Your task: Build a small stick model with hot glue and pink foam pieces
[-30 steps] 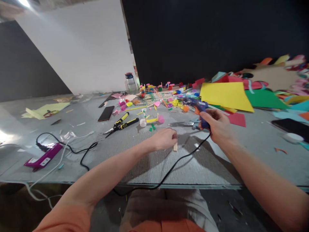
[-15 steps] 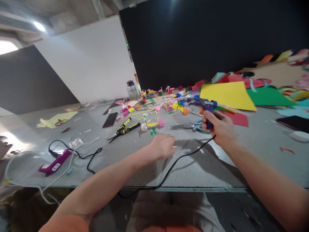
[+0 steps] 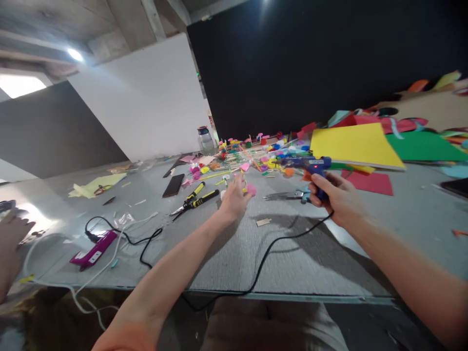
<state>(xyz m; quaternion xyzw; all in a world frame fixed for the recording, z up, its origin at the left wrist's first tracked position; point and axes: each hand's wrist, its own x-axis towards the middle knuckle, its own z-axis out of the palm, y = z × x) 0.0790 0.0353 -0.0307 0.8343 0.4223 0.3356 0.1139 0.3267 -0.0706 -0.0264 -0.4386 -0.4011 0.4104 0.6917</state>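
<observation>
My right hand (image 3: 338,196) is closed around the grip of a blue hot glue gun (image 3: 310,166), held just above the grey table (image 3: 292,263). Its black cord (image 3: 272,246) trails back over the near edge. My left hand (image 3: 233,197) is stretched forward with fingers apart. Its fingertips are at a small piece made of a yellow stick and a pink cap (image 3: 251,189); contact is unclear. A short wooden stick piece (image 3: 263,222) lies loose on the table between my hands.
Scissors (image 3: 287,196) lie by the glue gun, and yellow-handled pliers (image 3: 197,197) and a dark phone (image 3: 173,185) lie left of my hand. A purple power strip (image 3: 94,249) sits near left. Coloured caps and sticks clutter the back. Yellow paper (image 3: 354,144) lies right. Another person's hand (image 3: 10,239) shows far left.
My left hand let go of the wooden stick piece and moved forward to the yellow-and-pink piece. The view tilted up. My right hand kept hold of the glue gun.
</observation>
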